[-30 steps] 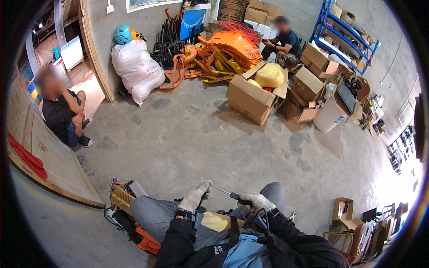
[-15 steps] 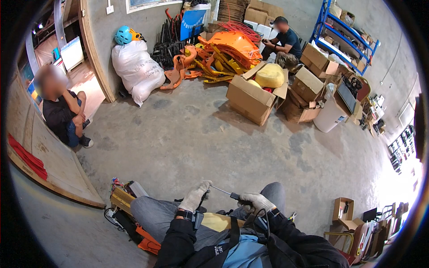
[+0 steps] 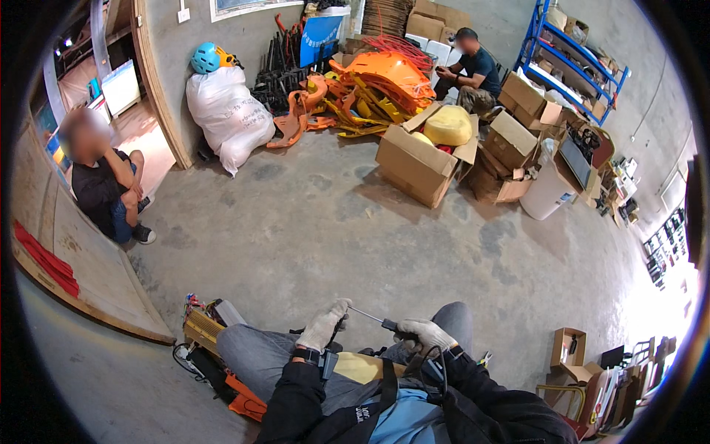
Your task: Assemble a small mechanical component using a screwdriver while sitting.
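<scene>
In front of my lap, my right hand (image 3: 429,336), in a pale work glove, grips a screwdriver (image 3: 388,324) by its dark handle. The thin metal shaft points left, and its tip meets the fingers of my left hand (image 3: 322,327). My left hand, gloved too, is closed around a small dark part (image 3: 340,327), mostly hidden by the fingers, so its kind does not show. Below the hands, a yellowish surface (image 3: 358,367) lies between my legs. A black cable (image 3: 444,370) loops beside my right wrist.
By my left knee lie a gold metal case with wires (image 3: 203,330) and an orange piece (image 3: 244,398). Pliers (image 3: 485,359) lie at my right. One person (image 3: 103,185) sits at the left doorway, another (image 3: 477,70) at the back near cardboard boxes (image 3: 416,166) and orange plastic panels (image 3: 388,78).
</scene>
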`<state>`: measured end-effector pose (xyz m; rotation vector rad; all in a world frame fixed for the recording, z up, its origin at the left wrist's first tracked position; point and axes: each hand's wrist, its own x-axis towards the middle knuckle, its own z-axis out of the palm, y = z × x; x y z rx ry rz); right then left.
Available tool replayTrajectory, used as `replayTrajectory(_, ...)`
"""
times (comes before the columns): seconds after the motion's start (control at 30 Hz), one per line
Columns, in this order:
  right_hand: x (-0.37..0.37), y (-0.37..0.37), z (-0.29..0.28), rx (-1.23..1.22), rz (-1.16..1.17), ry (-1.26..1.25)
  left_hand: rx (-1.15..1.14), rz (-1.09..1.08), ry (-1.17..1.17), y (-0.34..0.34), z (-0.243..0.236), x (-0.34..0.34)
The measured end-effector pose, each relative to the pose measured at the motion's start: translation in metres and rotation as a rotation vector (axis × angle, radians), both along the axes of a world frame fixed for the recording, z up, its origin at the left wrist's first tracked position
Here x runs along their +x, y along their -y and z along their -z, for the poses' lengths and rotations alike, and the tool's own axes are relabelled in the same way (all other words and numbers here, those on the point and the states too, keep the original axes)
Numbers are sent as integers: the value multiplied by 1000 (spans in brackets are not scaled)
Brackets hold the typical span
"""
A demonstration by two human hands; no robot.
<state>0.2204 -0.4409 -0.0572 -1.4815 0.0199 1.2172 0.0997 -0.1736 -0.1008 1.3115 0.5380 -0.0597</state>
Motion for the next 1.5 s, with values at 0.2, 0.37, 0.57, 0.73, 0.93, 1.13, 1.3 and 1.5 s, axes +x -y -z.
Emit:
replayTrajectory(0.2,0,1,1,-14,-22,45,10,3,-12,1,-5,0)
replayTrajectory(0.37,-2,-1,-5,-21,-17,13,1,2,-16,1,-6,0)
replayTrajectory(0.57,-2,-2,-6,-14,-11,9,2,-2,-17,1,-5,-1)
replayTrajectory(0.73,0,1,3,18,-4,-38,-21,-10,-31,2,-11,0)
replayTrajectory(0.93,0,0,-1,-1,-6,-45,-51,-23,-36,2,-12,0)
replayTrajectory(1.13,0,0,-1,-15,-21,-5,-18,-19,-20,2,-9,0)
replayTrajectory(1.3,-1,-1,0,-14,-2,6,-32,-23,-4,1,-6,0)
replayTrajectory(1.5,-1,-2,-7,-24,-28,4,-43,-32,-29,2,-7,0)
